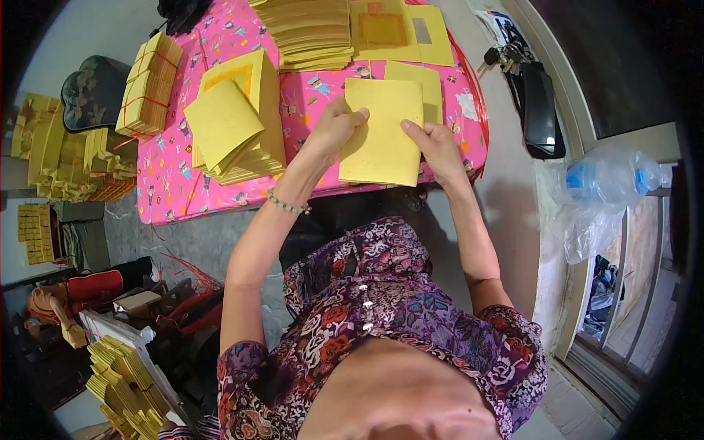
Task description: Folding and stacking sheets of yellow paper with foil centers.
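Observation:
Between both hands I hold a yellow paper sheet (pixel 383 147), apparently folded, raised over the near edge of the table. My left hand (pixel 339 128) grips its left side, with the thumb lying on the face. My right hand (pixel 437 150) pinches the right side, thumb on top and fingers curled behind. Just beyond the paper, another yellow sheet (pixel 433 84) lies partly covered. To the left stands a thick stack of yellow paper (pixel 268 121), with a folded piece (pixel 224 121) resting tilted on top.
A pink patterned cloth (pixel 176 176) covers the table. Farther back are a tall paper stack (pixel 312 37) and sheets with an orange square (pixel 381 29). Tied bundles (pixel 150 84) stand at the left edge. Keys (pixel 506 57) and a black case (pixel 540 110) lie on the right ledge.

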Motion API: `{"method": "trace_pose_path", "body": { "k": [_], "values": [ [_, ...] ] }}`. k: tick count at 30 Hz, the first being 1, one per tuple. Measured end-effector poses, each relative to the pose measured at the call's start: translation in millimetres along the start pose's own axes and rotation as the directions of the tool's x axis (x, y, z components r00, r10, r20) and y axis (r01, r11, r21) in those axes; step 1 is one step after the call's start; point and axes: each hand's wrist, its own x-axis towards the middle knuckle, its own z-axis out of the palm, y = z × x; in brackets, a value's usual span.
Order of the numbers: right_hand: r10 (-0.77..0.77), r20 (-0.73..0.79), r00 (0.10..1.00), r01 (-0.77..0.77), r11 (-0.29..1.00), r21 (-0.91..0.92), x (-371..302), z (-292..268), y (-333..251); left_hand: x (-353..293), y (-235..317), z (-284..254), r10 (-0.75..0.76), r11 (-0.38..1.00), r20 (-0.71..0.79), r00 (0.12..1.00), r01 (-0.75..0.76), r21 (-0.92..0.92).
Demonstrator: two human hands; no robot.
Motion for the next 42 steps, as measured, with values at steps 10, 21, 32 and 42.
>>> {"method": "trace_pose_path", "body": {
  "k": [10,21,32,42],
  "values": [
    [-0.003,0.081,0.997,0.003,1.0,0.004,-7.1,-0.2,0.5,14.5,-12.5,-4.5,0.246,0.963,0.014,0.969,-0.246,0.111],
    [0.138,0.129,0.982,-0.142,0.99,0.017,-34.4,-1.9,16.0,8.9,-13.1,-0.2,0.389,0.92,-0.113,0.914,-0.379,0.103],
    [-0.097,-0.116,0.988,0.099,0.995,0.009,26.1,-33.5,3.0,9.1,-12.5,18.3,0.251,0.943,0.122,0.96,-0.271,0.193],
    [-0.108,-0.056,0.993,0.103,0.992,-0.075,83.3,-73.4,-5.3,105.1,5.5,35.8,0.166,0.982,0.105,0.98,-0.175,0.076]
  ]
}}
